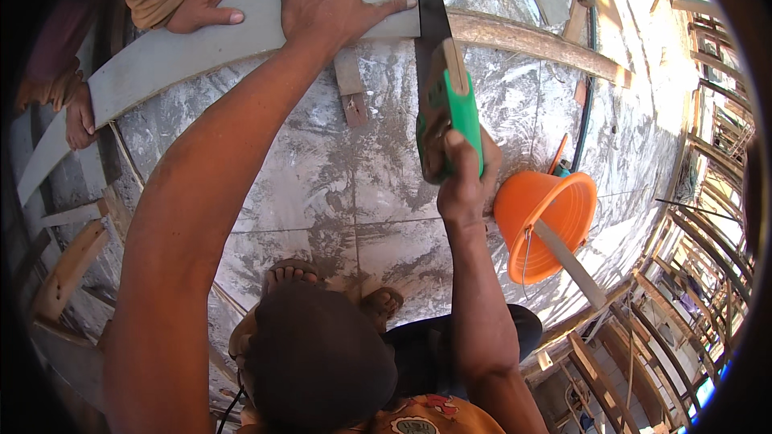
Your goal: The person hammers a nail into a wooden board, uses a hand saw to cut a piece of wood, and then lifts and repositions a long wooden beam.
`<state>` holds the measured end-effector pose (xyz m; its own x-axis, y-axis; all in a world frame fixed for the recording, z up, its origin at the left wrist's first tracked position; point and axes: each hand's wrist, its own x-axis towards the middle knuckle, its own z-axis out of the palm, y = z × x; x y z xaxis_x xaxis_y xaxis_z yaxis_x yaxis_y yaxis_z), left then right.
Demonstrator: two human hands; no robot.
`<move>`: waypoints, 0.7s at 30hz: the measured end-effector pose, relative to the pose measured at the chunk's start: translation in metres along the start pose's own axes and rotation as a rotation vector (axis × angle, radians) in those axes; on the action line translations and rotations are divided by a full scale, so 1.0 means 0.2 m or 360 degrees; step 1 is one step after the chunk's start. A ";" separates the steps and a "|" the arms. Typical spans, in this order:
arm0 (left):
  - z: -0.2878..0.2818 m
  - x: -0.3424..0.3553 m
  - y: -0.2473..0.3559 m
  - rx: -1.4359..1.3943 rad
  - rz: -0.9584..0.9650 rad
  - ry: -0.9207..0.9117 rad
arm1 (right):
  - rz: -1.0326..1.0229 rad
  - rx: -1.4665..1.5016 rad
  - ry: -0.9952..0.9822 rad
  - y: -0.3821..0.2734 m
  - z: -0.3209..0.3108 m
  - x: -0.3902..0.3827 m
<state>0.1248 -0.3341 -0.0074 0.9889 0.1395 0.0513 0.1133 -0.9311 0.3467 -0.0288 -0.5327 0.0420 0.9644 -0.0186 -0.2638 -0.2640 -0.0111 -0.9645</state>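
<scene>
Knee: at 6 o'clock we see our own dark-clad knee point(318, 362), nearest the camera, with sandalled toes point(289, 273) just past it on the grey floor point(322, 185).

Right hand: toward 3 o'clock of centre our right hand point(465, 185) is clenched in a fist around the green handle point(454, 112) of a handsaw, thumb on top.

Saw blade: the dark blade point(426, 8) runs from the handle toward 12 o'clock and meets the right end of the grey board.

Bucket: at 3 o'clock, just beside the right hand, an orange bucket point(555, 221) lies tilted, mouth toward us, with a grey stick point(567, 261) poking out of it.

Left hand: at 12 o'clock our left hand point(330, 4) lies palm down with fingers spread, pressing flat on the board close to the blade.

Board: the long grey board point(161, 52) sweeps from 12 o'clock down to 9 o'clock, resting above the floor on small wooden blocks point(350, 84).

Other person: at 11 o'clock another person's hand point(201, 8), in an ochre sleeve, rests on the same board, left of ours; whether it grips or merely lies there we cannot tell.

Far edge: wooden scaffolding poles point(700, 217) ring the floor from 2 to 4 o'clock.
</scene>
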 end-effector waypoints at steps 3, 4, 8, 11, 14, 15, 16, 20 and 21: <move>0.06 0.03 -0.06 0.0271 0.0095 -0.0074 | -0.0021 -0.0097 0.0016 -0.06 0.07 0.05; 0.06 0.01 -0.07 0.0317 0.0070 0.0029 | -0.0024 -0.0135 0.0000 -0.04 0.05 -0.03; 0.08 0.00 -0.15 0.0364 0.0000 0.0007 | 0.0193 -0.0273 0.0070 -0.19 -0.21 -1.01; 0.04 0.01 -0.06 0.0214 0.0031 -0.0100 | 0.0127 -0.0274 0.0102 -0.13 -0.18 -0.84; 0.06 0.01 -0.05 0.0217 0.0061 0.0007 | 0.0005 -0.0004 0.0014 0.05 -0.06 -0.13; 0.05 0.04 -0.03 0.0199 0.0079 0.0041 | -0.0003 -0.0112 0.0018 -0.06 0.03 0.09; 0.04 0.05 -0.04 0.0188 0.0094 0.0054 | -0.0021 -0.0128 0.0019 -0.06 0.05 0.11; 0.04 0.02 -0.14 0.0285 0.0089 0.0049 | 0.0172 -0.0120 0.0008 -0.05 -0.04 -0.42; 0.06 0.00 -0.14 0.0292 0.0080 0.0019 | 0.0169 -0.0151 0.0047 -0.08 -0.11 -0.68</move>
<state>0.1217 -0.3110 -0.0278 0.9927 0.0941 0.0760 0.0804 -0.9827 0.1666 -0.1570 -0.5518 0.0930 0.9304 -0.0543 -0.3625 -0.3663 -0.1021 -0.9249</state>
